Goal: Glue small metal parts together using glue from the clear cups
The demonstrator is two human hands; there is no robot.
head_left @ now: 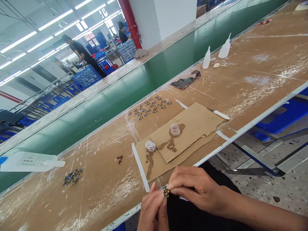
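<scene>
Just past the table's front edge, my left hand [154, 207] and my right hand [192, 186] meet around a small dark part with yellow and orange spots [166, 192]. Both hands pinch it between thumb and fingers; its exact kind is too small to make out. Beyond them lie taped cardboard sheets [192, 128] with wet stains. On these stand two small clear cups [175, 129]. Similar small blue, black and yellow parts [149, 107] are spread in rows farther back, and a heap of such parts [72, 177] lies at the left. Near the middle is a little cluster of brown pieces [119, 159].
A large white bottle [31, 162] lies at the left. Two white nozzle bottles [206, 57] stand at the back right, near a dark cloth [185, 81]. A white-handled knife [220, 114] rests by the cardboard. Behind runs a green conveyor belt [120, 86]; two people work beyond.
</scene>
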